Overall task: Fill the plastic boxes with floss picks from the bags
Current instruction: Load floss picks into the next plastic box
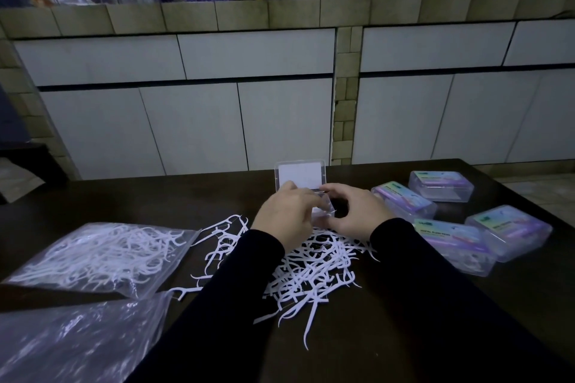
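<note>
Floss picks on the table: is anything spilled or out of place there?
Yes. A loose pile of floss picks lies scattered on the dark table in front of the open box that both hands work at, some strays reaching toward the filled bag. It looks tipped out on purpose. The closed boxes sit tidy.

The table (466, 305) is dark and smooth with a dull sheen. Clear glossy plastic makes the open box (300, 176), the closed boxes (510, 232) and crinkled bags (93, 255); the floss picks (311, 274) look matt white plastic.
</note>
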A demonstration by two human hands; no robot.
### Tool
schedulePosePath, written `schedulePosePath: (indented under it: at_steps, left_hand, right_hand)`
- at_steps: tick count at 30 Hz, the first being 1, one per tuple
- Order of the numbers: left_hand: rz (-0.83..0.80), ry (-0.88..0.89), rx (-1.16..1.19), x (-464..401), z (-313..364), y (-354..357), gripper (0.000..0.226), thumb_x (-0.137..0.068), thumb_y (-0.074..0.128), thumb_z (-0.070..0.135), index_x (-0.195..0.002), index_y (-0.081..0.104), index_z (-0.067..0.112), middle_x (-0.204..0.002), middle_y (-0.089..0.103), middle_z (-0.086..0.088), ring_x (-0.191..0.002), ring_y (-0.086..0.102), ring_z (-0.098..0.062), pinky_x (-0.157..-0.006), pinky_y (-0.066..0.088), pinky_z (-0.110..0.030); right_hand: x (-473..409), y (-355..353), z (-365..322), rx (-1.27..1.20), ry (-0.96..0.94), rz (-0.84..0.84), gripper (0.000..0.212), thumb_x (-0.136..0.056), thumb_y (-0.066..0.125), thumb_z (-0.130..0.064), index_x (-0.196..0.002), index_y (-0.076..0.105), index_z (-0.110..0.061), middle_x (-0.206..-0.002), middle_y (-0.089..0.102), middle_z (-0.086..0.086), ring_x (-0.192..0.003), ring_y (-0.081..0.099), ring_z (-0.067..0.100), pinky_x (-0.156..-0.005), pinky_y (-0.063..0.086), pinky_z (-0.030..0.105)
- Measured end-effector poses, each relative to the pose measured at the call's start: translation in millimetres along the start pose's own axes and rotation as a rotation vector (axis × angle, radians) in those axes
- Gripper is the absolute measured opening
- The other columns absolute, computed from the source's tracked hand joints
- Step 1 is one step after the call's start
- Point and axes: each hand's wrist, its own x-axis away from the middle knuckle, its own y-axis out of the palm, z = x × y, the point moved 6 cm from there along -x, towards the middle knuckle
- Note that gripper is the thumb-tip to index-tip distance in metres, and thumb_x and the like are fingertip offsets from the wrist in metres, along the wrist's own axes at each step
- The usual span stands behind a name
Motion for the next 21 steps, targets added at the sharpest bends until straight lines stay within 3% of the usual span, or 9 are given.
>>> schedulePosePath:
  at_steps: [5, 10, 14, 21]
  left_hand:
    - [-0.074, -0.03, -0.061, 0, -4, 3, 0.033, -0.094, 0.047, 0.015, -0.115, 0.068, 0.029, -0.117, 0.064, 0.012, -0.096, 0.041, -0.011, -0.084, 0.041, -0.026]
    - [0.075, -0.182, -0.15, 2, -21, -9, 0.033, -0.093, 0.042, 0.019, -0.107, 0.071, 0.025, -0.112, 0.065, 0.01, -0.095, 0.044, -0.015, -0.081, 0.044, -0.031]
    - [-0.064, -0.272, -0.123, 5, -38, -3, 0.036, -0.094, 0.038, 0.026, -0.104, 0.072, 0.027, -0.111, 0.066, 0.012, -0.093, 0.044, -0.015, -0.084, 0.043, -0.034]
    - [-0.131, -0.201, 0.019, 5, -31, 0, 0.036, -0.094, 0.039, 0.021, -0.111, 0.069, 0.028, -0.117, 0.064, 0.014, -0.096, 0.041, -0.007, -0.081, 0.037, -0.025]
  right_hand:
    - [3, -2, -3, 0.01, 0.003, 0.007, 0.077, -0.074, 0.069, -0.061, -0.141, 0.037, -0.04, -0.136, 0.054, -0.012, -0.127, 0.048, 0.016, -0.107, 0.038, 0.048]
    - [4, -2, -2, 0.01, 0.03, -0.011, 0.076, -0.075, 0.071, -0.056, -0.141, 0.036, -0.042, -0.137, 0.053, -0.011, -0.127, 0.047, 0.018, -0.106, 0.04, 0.047]
    - [4, -3, -4, 0.016, 0.044, -0.018, 0.077, -0.075, 0.072, -0.055, -0.141, 0.036, -0.042, -0.14, 0.051, -0.011, -0.128, 0.046, 0.017, -0.107, 0.039, 0.047]
    - [7, -5, -8, 0.046, 0.051, -0.033, 0.076, -0.078, 0.069, -0.057, -0.143, 0.034, -0.039, -0.141, 0.05, -0.01, -0.129, 0.045, 0.017, -0.109, 0.037, 0.047]
